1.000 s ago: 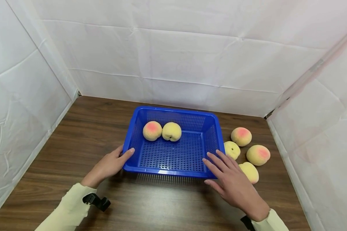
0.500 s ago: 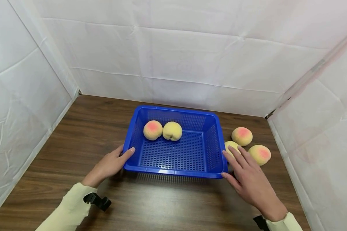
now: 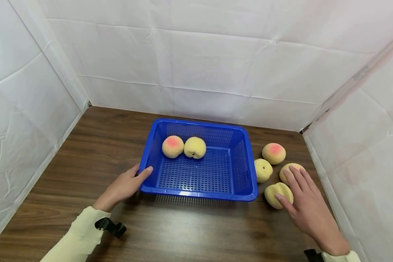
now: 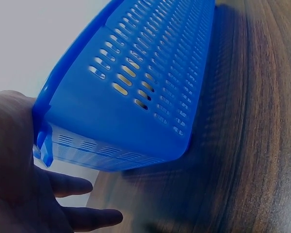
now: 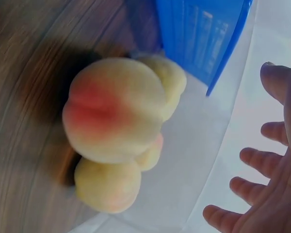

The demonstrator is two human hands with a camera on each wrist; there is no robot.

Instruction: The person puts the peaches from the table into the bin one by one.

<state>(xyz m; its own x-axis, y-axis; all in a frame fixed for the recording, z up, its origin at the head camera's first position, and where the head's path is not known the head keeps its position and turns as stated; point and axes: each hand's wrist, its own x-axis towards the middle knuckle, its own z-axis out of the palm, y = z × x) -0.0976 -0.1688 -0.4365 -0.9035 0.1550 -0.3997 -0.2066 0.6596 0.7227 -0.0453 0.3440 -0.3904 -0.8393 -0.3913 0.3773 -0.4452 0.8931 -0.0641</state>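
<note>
My left hand [image 3: 122, 187] holds the left rim of a blue plastic basket [image 3: 216, 196], its thumb over the edge and fingers outside. In the left wrist view, those fingers stick out beyond the rim. Inside the basket, a pink-blushed peach [image 3: 173, 147] and a yellow peach [image 3: 194, 148] sit side by side. My right hand [image 3: 309, 207] hovers over the loose peaches, fingers spread. Its thumb overlaps the nearest peach [image 3: 274, 198] and its fingers partly cover another peach [image 3: 284, 174]. In the right wrist view, the hand [image 5: 271, 179] stands apart from the peaches, holding nothing.
A pale peach [image 3: 262, 170] lies against the basket's right side, and a pink-topped peach [image 3: 273, 153] is behind it. The dark wooden table [image 3: 95, 145] is enclosed by white sheet walls [image 3: 203, 65] at the back and both sides.
My right hand has moved from the basket's front right corner rightward to above the loose peaches. The left hand stays on the rim. The nearest loose peach now shows a different side.
</note>
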